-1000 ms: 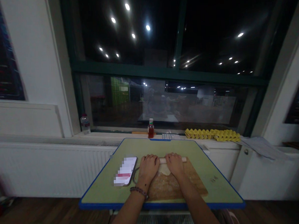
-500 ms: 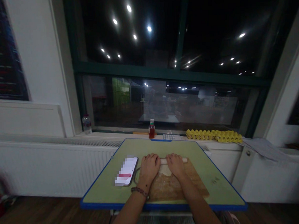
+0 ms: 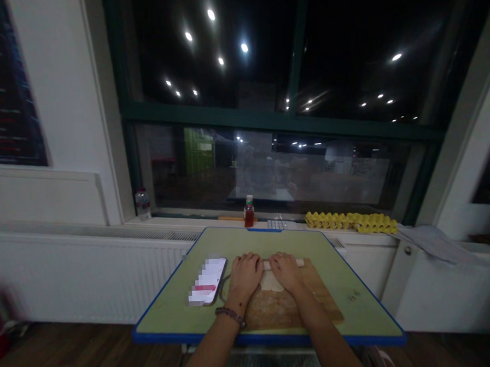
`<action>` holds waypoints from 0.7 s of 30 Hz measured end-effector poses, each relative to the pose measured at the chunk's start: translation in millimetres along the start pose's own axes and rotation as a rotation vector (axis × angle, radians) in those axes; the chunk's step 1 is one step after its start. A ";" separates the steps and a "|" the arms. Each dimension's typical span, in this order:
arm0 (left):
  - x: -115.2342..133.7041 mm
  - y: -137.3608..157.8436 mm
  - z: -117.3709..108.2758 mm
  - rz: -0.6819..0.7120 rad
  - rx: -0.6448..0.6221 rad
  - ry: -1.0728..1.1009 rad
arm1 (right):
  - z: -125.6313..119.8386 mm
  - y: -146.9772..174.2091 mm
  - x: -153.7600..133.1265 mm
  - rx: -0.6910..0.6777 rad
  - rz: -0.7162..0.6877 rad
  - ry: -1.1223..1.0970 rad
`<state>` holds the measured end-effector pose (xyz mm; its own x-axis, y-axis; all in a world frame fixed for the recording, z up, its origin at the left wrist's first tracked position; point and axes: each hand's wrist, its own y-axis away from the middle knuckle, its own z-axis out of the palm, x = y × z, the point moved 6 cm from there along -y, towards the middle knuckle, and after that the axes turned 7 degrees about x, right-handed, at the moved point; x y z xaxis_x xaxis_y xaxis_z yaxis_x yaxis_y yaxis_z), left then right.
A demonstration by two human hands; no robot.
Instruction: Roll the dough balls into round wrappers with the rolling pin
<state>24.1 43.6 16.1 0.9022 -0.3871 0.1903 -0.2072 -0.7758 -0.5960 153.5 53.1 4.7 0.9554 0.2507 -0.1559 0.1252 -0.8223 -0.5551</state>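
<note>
A pale rolling pin (image 3: 300,262) lies across the far part of a wooden cutting board (image 3: 272,313). My left hand (image 3: 245,275) is closed over its left part, with a beaded bracelet at the wrist. My right hand (image 3: 286,271) grips the pin a little to the right, so only a short gap parts the two hands. Flattened dough (image 3: 270,283) shows between my wrists on the near side of the pin; its far part is hidden by the pin and hands. Marks like flour dust the board.
A phone (image 3: 208,284) with a lit screen lies left of the board on the blue-edged green table (image 3: 169,310). Along the windowsill are a red sauce bottle (image 3: 249,212), a clear water bottle (image 3: 142,204) and yellow egg trays (image 3: 349,222). A radiator (image 3: 81,274) runs behind the table.
My right hand has shifted slightly left, closer to my left hand, and the pin's right end has moved slightly left too. More of the dough's near edge shows. My left hand stays almost in place.
</note>
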 end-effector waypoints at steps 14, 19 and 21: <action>0.1 1.5 3.3 0.011 -0.002 0.001 | -6.5 1.2 10.1 -0.008 0.153 0.141; 0.4 2.0 3.5 0.018 0.005 0.014 | -6.3 1.6 10.2 -0.025 0.154 0.149; 0.1 2.1 3.6 0.016 0.006 0.012 | -6.4 1.8 9.7 -0.028 0.147 0.150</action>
<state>25.2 43.8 12.0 0.8941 -0.4054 0.1902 -0.2190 -0.7663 -0.6040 164.7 50.8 7.4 0.9928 0.0496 -0.1089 -0.0133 -0.8587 -0.5122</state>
